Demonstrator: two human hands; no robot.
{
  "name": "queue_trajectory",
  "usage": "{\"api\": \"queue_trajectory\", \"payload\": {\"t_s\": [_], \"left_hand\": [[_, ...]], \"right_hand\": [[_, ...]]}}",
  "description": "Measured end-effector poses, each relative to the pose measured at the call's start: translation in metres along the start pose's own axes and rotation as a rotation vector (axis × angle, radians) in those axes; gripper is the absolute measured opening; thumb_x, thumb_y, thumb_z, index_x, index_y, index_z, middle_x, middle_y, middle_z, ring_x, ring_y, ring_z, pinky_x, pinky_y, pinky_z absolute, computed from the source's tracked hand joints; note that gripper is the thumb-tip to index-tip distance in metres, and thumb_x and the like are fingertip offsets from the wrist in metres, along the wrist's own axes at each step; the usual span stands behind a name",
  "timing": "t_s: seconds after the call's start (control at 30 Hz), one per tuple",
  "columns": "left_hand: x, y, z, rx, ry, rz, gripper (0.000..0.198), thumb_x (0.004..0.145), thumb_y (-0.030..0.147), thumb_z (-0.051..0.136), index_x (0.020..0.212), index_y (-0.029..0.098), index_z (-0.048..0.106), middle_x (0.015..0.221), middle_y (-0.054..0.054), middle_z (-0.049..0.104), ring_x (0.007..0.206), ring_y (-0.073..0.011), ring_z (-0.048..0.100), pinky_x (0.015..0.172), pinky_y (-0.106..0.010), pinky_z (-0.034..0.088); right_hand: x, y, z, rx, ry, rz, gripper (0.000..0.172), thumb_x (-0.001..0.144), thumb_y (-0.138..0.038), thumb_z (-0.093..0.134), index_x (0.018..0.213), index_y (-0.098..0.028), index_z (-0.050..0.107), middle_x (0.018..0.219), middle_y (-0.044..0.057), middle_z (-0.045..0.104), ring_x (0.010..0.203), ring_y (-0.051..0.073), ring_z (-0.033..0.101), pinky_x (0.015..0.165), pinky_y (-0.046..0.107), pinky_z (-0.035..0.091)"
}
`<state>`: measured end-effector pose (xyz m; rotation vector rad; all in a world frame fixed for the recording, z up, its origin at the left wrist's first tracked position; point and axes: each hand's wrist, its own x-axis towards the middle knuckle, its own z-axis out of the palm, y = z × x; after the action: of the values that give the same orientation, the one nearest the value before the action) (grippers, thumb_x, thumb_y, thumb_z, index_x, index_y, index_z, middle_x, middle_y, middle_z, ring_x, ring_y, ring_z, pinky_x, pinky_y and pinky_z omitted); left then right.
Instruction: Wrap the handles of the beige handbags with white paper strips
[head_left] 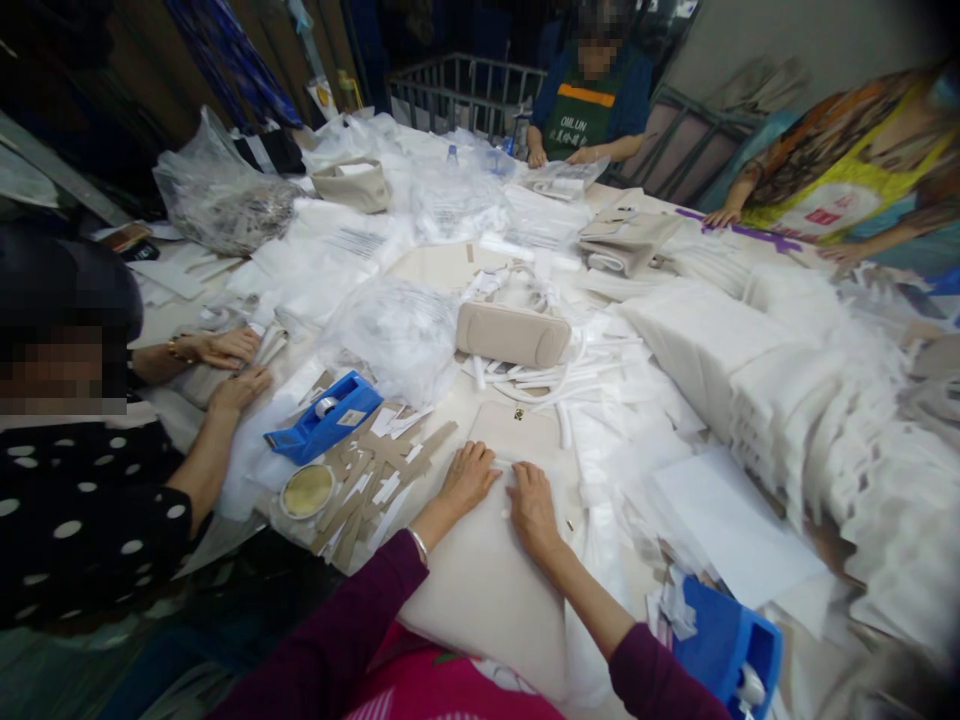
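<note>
Left hand [469,478]: open, palm down, fingers spread flat on the upper part of the cream bag [487,590]; right hand [532,505]: likewise open and flat, just beside the left, touching the same panel; neither grips anything.

Cream bag: lies flat on the bench [450,405] directly before the person; small metal clasp [517,413] at its far end, beyond the fingertips.

Step in hand, as judged: pressing or smoothing the bag's face (whether a thin sheet lies under the palms cannot be told).

Next move, as judged: calls for a light, even touch from both palms so the soft panel does not crease; anything wanted lies off the bag and needs a reach.

Left of the hands: blue tape dispenser [322,418]; round tin [307,490]; scattered card strips [367,480].

Beyond: second beige bag [514,335]; crumpled plastic bag [397,335].

Right: stacks of white sheets [787,400]; second blue dispenser [731,650], near the right elbow.

Others: co-worker in a spotted sleeve [90,500] at the left, both hands on white material; two more people across the bench.
</note>
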<state>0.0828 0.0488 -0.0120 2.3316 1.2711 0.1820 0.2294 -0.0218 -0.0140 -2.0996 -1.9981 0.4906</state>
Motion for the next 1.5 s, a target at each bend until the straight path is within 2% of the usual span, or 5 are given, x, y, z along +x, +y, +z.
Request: {"api": "queue_trajectory", "payload": {"t_s": [0.13, 0.57, 1.0, 1.37, 1.5], "left_hand": [[0.001, 0.002, 0.000, 0.053, 0.021, 0.012, 0.027, 0.085, 0.042, 0.057, 0.099, 0.019, 0.053, 0.105, -0.008, 0.053, 0.102, -0.0262, 0.045, 0.086, -0.040, 0.037], [0.002, -0.002, 0.007, 0.160, 0.057, 0.008, 0.039, 0.080, 0.052, 0.061, 0.098, 0.018, 0.053, 0.107, -0.009, 0.054, 0.104, -0.0281, 0.046, 0.086, -0.041, 0.037], [-0.004, 0.001, -0.004, 0.083, 0.066, -0.034, 0.043, 0.080, 0.060, 0.055, 0.096, 0.020, 0.054, 0.101, -0.009, 0.058, 0.102, -0.0279, 0.047, 0.088, -0.041, 0.034], [-0.001, 0.002, 0.006, 0.161, 0.061, -0.126, 0.029, 0.090, 0.044, 0.046, 0.098, 0.018, 0.055, 0.100, -0.011, 0.059, 0.101, -0.0274, 0.049, 0.088, -0.043, 0.036], [-0.001, 0.002, 0.010, 0.225, 0.113, -0.105, 0.025, 0.090, 0.032, 0.049, 0.110, 0.017, 0.054, 0.117, -0.012, 0.055, 0.113, -0.0297, 0.044, 0.101, -0.052, 0.028]], "right_hand": [[0.009, 0.007, -0.006, -0.109, -0.078, 0.007, 0.020, 0.086, -0.028, 0.057, 0.102, -0.017, 0.057, 0.104, 0.011, 0.056, 0.099, 0.026, 0.047, 0.084, 0.036, 0.036], [0.019, 0.016, -0.021, -0.205, -0.155, 0.004, 0.036, 0.083, -0.047, 0.061, 0.097, -0.015, 0.055, 0.101, 0.011, 0.057, 0.098, 0.028, 0.049, 0.085, 0.040, 0.032], [0.008, 0.021, -0.027, -0.120, -0.051, -0.040, 0.036, 0.087, -0.055, 0.052, 0.096, -0.019, 0.053, 0.094, 0.007, 0.058, 0.093, 0.025, 0.052, 0.085, 0.038, 0.032], [0.004, 0.025, -0.025, 0.001, -0.108, -0.017, 0.034, 0.090, -0.053, 0.046, 0.111, -0.027, 0.055, 0.095, 0.004, 0.061, 0.090, 0.022, 0.057, 0.077, 0.031, 0.037], [0.006, 0.027, -0.021, -0.008, -0.108, -0.013, 0.033, 0.090, -0.052, 0.046, 0.110, -0.027, 0.056, 0.095, 0.005, 0.059, 0.090, 0.022, 0.058, 0.078, 0.031, 0.038]]}}
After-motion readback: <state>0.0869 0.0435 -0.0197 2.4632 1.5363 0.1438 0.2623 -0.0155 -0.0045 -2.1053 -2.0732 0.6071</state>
